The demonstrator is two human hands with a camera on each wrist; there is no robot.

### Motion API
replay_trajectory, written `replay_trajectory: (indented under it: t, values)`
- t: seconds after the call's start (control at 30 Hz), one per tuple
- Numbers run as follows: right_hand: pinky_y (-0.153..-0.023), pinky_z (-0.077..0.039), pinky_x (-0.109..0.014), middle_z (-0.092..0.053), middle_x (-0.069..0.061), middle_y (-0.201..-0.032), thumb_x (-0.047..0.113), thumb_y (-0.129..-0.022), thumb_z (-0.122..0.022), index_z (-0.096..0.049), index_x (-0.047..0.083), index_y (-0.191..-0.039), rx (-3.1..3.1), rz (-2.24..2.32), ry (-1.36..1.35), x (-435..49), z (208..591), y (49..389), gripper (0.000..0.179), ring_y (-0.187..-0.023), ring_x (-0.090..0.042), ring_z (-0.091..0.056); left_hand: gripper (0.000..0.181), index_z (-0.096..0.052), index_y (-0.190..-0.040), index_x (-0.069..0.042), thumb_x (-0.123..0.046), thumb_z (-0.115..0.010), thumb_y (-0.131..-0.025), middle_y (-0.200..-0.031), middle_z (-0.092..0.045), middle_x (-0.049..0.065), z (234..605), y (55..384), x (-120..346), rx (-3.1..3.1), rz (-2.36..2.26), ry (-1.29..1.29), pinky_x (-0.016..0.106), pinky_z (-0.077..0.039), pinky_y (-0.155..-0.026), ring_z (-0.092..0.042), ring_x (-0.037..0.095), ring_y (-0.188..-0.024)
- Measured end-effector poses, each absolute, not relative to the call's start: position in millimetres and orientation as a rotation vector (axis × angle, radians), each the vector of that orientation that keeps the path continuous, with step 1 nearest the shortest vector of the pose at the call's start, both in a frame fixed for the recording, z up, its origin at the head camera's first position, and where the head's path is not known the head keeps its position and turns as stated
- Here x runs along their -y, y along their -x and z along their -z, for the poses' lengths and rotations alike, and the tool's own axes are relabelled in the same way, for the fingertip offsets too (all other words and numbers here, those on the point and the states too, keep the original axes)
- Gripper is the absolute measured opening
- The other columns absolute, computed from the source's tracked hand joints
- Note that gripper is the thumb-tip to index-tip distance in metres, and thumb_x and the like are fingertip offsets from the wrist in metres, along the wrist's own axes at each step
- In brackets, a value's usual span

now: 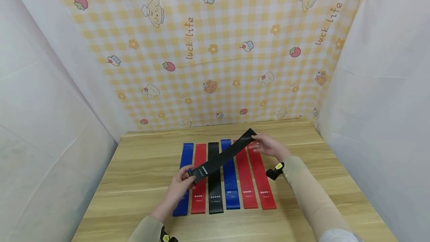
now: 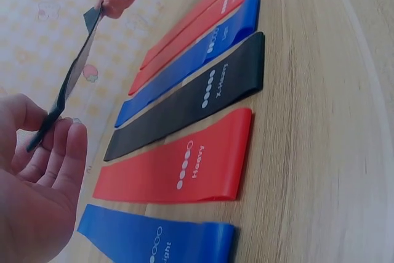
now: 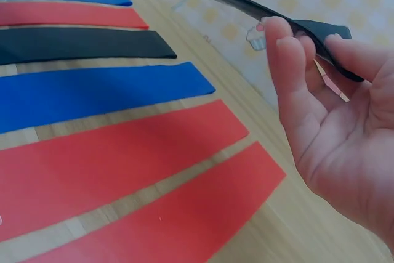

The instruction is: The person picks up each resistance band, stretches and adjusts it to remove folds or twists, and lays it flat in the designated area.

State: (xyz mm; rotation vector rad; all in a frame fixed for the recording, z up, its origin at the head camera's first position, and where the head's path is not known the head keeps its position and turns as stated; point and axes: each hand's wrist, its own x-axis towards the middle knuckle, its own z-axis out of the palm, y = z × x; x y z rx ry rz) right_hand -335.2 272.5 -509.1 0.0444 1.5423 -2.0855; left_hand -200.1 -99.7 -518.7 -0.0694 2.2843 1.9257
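A black resistance band (image 1: 223, 158) is stretched out flat between my two hands, slanting up to the right above a row of other bands. My left hand (image 1: 180, 182) pinches its lower end, near the white dots and small lettering. At the upper end, my right hand (image 1: 268, 147) grips the band between thumb and fingers. In the left wrist view the held band (image 2: 75, 72) shows edge-on, raised over the table. Beneath it lie a second black band (image 2: 184, 100) marked X-Heavy, a red band (image 2: 178, 164) marked Heavy and a blue band (image 2: 197, 238) at the left end.
Further right in the row lie another blue band (image 1: 231, 182) and two red bands, the inner red band (image 1: 246, 182) and the outer red band (image 1: 263, 182). They rest side by side on a wooden table (image 1: 144, 167). A yellow checked cloth (image 1: 225, 66) hangs behind, with white sheets at both sides.
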Motion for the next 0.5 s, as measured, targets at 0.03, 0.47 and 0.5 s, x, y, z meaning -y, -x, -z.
replay_trajectory:
  t: [0.03,0.47,0.5]
  values:
    - [-0.068,-0.053,-0.028,-0.059,-0.009,-0.096,0.017,-0.105,-0.043,-0.042,0.004,-0.116,-1.556,2.071,-0.042,-273.7,509.2,335.2,0.017,-0.08,-0.019,-0.067,0.043,-0.052,-0.136,-0.007,-0.004,-0.058,-0.094,-0.089,-0.06,0.012,518.8,200.4,100.5,-2.287,-1.921,0.062,0.032,-0.055,-0.069,-0.062,0.022,-0.073]
    - [-0.07,-0.053,-0.028,-0.059,-0.009,-0.114,0.024,-0.1,-0.056,-0.021,-0.005,-0.149,-1.935,1.888,-0.09,-277.6,502.6,336.5,0.067,-0.083,-0.016,-0.066,0.044,-0.054,-0.133,-0.011,-0.001,-0.062,-0.091,-0.088,-0.059,0.01,520.4,201.2,102.3,-2.331,-1.792,-0.168,0.029,-0.052,-0.066,-0.056,0.022,-0.076]
    - [-0.069,-0.053,-0.027,-0.06,-0.008,-0.112,0.025,-0.1,-0.056,-0.022,-0.005,-0.149,-1.938,1.896,-0.085,-277.7,501.5,337.5,0.066,-0.084,-0.016,-0.066,0.042,-0.054,-0.131,-0.011,-0.001,-0.062,-0.091,-0.089,-0.06,0.009,520.4,201.0,102.0,-2.336,-1.779,-0.198,0.029,-0.051,-0.066,-0.055,0.022,-0.078]
